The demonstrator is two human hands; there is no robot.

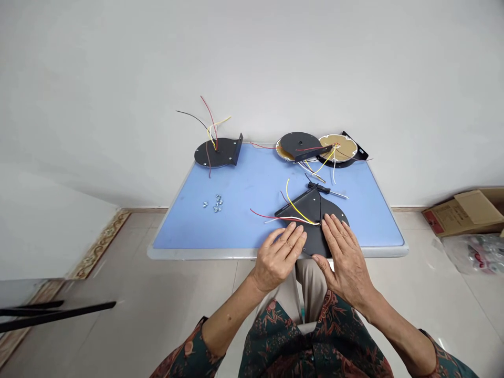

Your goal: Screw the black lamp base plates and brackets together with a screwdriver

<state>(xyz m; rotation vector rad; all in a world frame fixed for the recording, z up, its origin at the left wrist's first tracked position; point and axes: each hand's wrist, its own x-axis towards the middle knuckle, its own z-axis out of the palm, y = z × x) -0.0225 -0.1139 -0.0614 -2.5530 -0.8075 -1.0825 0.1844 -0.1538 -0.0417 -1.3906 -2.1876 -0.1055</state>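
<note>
A black round metal plate with a bent mounting flange (311, 239) lies at the table's front edge, with red, white, yellow and dark wires coming out of its middle. My right hand (346, 262) rests flat on its right side, fingers stretched out and thumb apart. On its lower left lies my left hand (281, 256), fingers extended and nearly together, with nothing visible in them. Just beyond the plate is a screwdriver (325, 189) with a black handle, partly crossed by a dark wire. Several small silver screws (218, 203) are scattered left of the plate.
At the back left of the blue table (185, 226) lies another black plate with wires (224, 152). Two more stand back right: a black-topped one (299, 142) overlapping one showing a tan disc (346, 147). A cardboard box (460, 212) and a plastic bag (472, 252) are on the floor.
</note>
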